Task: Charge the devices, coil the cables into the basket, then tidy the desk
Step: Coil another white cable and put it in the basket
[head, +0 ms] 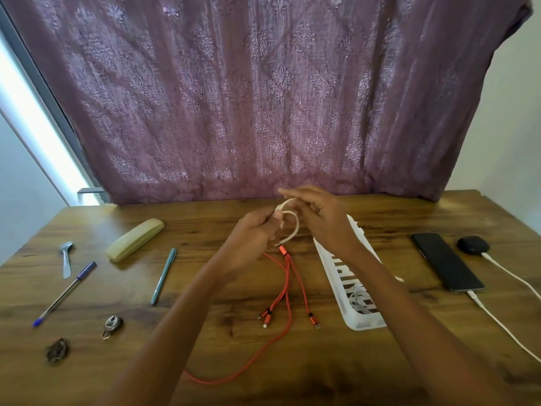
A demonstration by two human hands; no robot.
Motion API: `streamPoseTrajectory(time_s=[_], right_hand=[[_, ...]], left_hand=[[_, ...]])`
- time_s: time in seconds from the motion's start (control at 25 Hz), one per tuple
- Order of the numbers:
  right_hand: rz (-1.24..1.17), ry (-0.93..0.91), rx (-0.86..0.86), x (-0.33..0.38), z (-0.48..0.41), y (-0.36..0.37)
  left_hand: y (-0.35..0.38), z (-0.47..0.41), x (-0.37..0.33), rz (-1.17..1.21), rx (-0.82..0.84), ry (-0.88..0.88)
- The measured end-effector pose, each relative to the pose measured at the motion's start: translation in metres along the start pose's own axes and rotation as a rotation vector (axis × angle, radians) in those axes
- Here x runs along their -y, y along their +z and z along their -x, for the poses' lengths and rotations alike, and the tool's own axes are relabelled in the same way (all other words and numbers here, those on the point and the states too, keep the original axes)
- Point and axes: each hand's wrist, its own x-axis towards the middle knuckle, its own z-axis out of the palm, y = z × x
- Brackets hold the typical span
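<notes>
Frame centre: your left hand (254,235) pinched a cream-white, rubbery cable (296,227) wound into a small loop. Your right hand (322,218) curled its fingers over the top of that loop. Both cable ends were hidden inside your hands.

Just below the hands, an orange-red braided multi-head cable (288,276) lay on the wood-grain desk (117,288). Its metal-tipped plugs fanned toward lower centre. Its tail passed out of sight behind your left forearm near the bottom edge.

Right of centre, your right forearm covered much of the white slotted plastic basket (366,323). A coil of thin white cable (358,301) inside showed only partly.

Far right, a flat black phone (445,260) and a rounded black earbud case (472,244) each had a plug in place. Their smooth white charging leads (497,320) ran off the right edge.
</notes>
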Motion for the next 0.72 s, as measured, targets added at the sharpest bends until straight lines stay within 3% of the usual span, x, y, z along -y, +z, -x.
streamPoseTrajectory(time_s=[0.08, 0.16, 0.24, 0.36, 0.44, 0.56, 0.72], right_hand=[[-0.280, 0.179, 0.021, 0.001, -0.001, 0.000], [-0.379, 0.321, -0.003, 0.003, 0.001, 0.005], [-0.235, 0.331, -0.037, 0.000, 0.008, 0.010], [0.293, 0.130, -0.001, -0.006, 0.026, 0.017], [0.608, -0.071, -0.012, -0.006, 0.038, 0.021], [0.813, -0.271, 0.047, 0.000, 0.044, 0.022], [0.947, -0.438, 0.086, 0.013, 0.035, 0.010]], left_hand=[[-0.002, 0.001, -0.006, 0.212, 0.053, -0.066], [-0.001, 0.000, -0.010, 0.395, 0.054, -0.075], [-0.001, -0.005, -0.010, 0.586, -0.032, -0.040], [-0.009, -0.015, -0.005, 0.768, -0.219, 0.001], [-0.011, -0.017, -0.001, 0.769, -0.283, 0.027], [-0.003, -0.018, 0.008, 0.667, -0.341, 0.040], [0.008, -0.017, 0.026, 0.199, -0.383, 0.083]])
